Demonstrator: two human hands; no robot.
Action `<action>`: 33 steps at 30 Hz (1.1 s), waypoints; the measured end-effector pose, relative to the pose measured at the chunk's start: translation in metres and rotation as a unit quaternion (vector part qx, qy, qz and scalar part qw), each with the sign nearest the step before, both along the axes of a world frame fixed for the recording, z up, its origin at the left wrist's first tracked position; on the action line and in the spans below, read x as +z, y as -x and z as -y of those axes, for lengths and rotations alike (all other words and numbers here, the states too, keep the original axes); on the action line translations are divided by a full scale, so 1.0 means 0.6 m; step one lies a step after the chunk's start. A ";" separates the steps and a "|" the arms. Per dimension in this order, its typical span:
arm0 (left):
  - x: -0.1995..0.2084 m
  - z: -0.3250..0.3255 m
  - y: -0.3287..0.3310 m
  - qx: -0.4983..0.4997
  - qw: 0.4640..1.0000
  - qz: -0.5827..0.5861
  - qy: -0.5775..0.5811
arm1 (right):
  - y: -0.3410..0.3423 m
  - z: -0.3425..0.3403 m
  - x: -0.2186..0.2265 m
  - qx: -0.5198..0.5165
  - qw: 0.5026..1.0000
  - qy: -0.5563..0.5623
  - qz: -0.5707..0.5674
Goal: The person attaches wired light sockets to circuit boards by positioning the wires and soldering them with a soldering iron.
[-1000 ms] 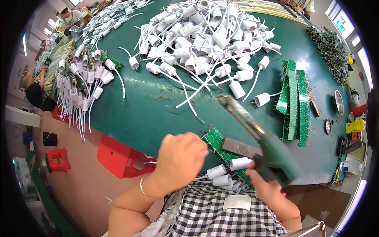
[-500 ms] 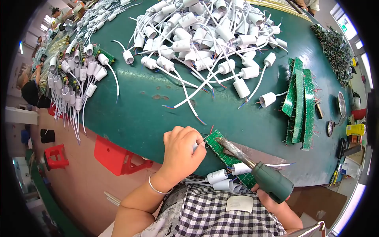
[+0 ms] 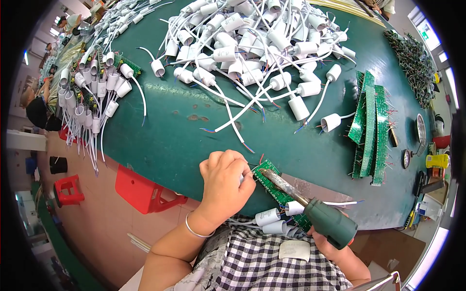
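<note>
My left hand is closed at the left end of a green circuit board strip. A bit of white shows between its fingers, apparently a lamp socket, mostly hidden; thin wires run by the fingertips to the board. In my right hand is a soldering iron with a thick green handle, its metal tip over the board's far end. White lamp sockets with cables hang along the strip, close to the checked apron. Under the board lies a flat grey-brown plate.
A large heap of white lamp sockets with cables covers the far middle of the green table. Several green board strips are stacked at right, near small metal dishes. Wired sockets hang over the left edge. A red stool stands below.
The soldering iron has shifted slightly left, its tip moving toward the board's far end near my left hand. My left hand stays almost in place.
</note>
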State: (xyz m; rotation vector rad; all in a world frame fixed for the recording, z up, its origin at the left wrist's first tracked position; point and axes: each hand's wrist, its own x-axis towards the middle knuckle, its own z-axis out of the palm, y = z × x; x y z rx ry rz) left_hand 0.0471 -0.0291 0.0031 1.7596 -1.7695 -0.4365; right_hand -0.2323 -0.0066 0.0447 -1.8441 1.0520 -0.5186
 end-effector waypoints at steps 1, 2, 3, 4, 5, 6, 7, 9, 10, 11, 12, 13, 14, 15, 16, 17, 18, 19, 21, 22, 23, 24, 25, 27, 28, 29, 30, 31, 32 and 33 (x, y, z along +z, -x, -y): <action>0.001 0.000 0.000 0.000 1.000 0.000 0.000 | 0.002 -0.001 -0.001 0.000 1.000 0.000 0.000; 0.002 0.000 0.001 0.002 1.000 -0.004 -0.004 | 0.004 -0.002 -0.004 -0.003 1.000 0.001 -0.001; 0.003 0.000 0.001 0.004 1.000 -0.008 -0.008 | 0.005 -0.004 -0.006 -0.005 1.000 0.002 -0.003; 0.003 -0.001 0.001 0.005 1.000 -0.007 -0.008 | 0.005 -0.004 -0.007 -0.005 1.000 0.002 -0.002; 0.004 -0.001 0.001 0.004 1.000 -0.009 -0.010 | 0.005 -0.005 -0.008 -0.011 1.000 -0.003 -0.005; 0.004 -0.001 0.001 0.004 1.000 -0.010 -0.012 | 0.005 -0.005 -0.009 -0.017 1.000 -0.008 -0.007; 0.004 -0.002 0.001 0.003 1.000 -0.011 -0.012 | 0.004 -0.005 -0.009 -0.018 1.000 -0.008 -0.007; 0.003 -0.002 0.003 -0.005 1.000 0.001 -0.001 | 0.003 -0.004 -0.009 -0.023 0.999 -0.023 -0.017; 0.002 -0.002 0.003 -0.005 1.000 0.001 -0.001 | 0.003 -0.004 -0.009 -0.023 0.999 -0.023 -0.016; 0.001 -0.003 0.004 -0.005 1.000 0.012 0.006 | 0.003 -0.003 -0.008 -0.019 0.999 -0.027 -0.026; 0.000 -0.003 0.004 -0.005 1.000 0.023 0.014 | 0.003 -0.002 -0.007 -0.016 0.999 -0.031 -0.036; 0.001 -0.002 0.005 -0.005 1.000 0.024 0.014 | 0.002 -0.002 -0.006 -0.016 0.999 -0.031 -0.036; 0.002 -0.001 0.006 -0.005 1.000 0.028 0.011 | 0.000 -0.002 -0.004 -0.022 0.999 -0.030 -0.028; 0.003 0.000 0.007 -0.005 0.999 0.032 0.008 | -0.002 -0.001 -0.003 -0.027 0.999 -0.029 -0.019; 0.002 0.000 0.008 -0.005 0.999 0.032 0.008 | -0.003 -0.001 -0.003 -0.027 0.999 -0.029 -0.019; 0.002 0.000 0.008 -0.002 0.999 0.031 0.009 | -0.004 0.000 -0.003 -0.024 0.999 -0.021 -0.025; 0.001 0.000 0.008 0.001 0.999 0.030 0.011 | -0.004 0.001 -0.003 -0.021 0.999 -0.014 -0.031; 0.000 0.001 0.007 0.000 0.999 0.030 0.012 | -0.004 0.000 -0.003 -0.021 0.999 -0.014 -0.031; -0.001 0.002 0.007 0.000 1.000 0.024 0.015 | -0.003 -0.001 -0.005 -0.020 0.999 -0.013 -0.047; -0.001 0.002 0.007 0.000 1.000 0.024 0.015 | -0.003 -0.001 -0.007 -0.019 0.999 -0.013 -0.047; -0.001 0.002 0.007 0.000 1.000 0.021 0.017 | -0.002 0.000 -0.009 -0.014 0.999 -0.003 -0.050; 0.000 0.002 0.007 -0.001 1.000 0.018 0.019 | -0.002 0.000 -0.010 -0.009 0.999 0.008 -0.053; -0.001 0.002 0.007 0.000 1.000 0.018 0.019 | -0.002 0.001 -0.010 -0.008 0.999 0.008 -0.053; -0.001 0.001 0.006 0.000 1.000 0.013 0.017 | -0.001 0.001 -0.011 -0.005 0.998 -0.030 -0.047; -0.002 0.001 0.006 0.000 1.000 0.013 0.017 | -0.001 0.002 -0.011 -0.005 0.998 -0.029 -0.048; -0.002 0.001 0.007 0.001 1.000 0.012 0.018 | -0.001 0.002 -0.012 0.001 0.998 -0.024 -0.055; -0.003 0.001 0.007 0.002 1.000 0.012 0.019 | -0.001 0.003 -0.012 0.006 0.998 -0.019 -0.062; -0.003 0.002 0.007 0.003 1.000 0.012 0.019 | 0.000 0.003 -0.013 0.007 0.998 -0.019 -0.062; -0.003 0.002 0.006 0.002 1.000 0.012 0.020 | 0.001 0.001 -0.014 0.011 0.998 -0.005 -0.069; -0.003 0.002 0.006 0.002 1.000 0.012 0.022 | 0.002 0.001 -0.014 0.016 0.997 0.009 -0.076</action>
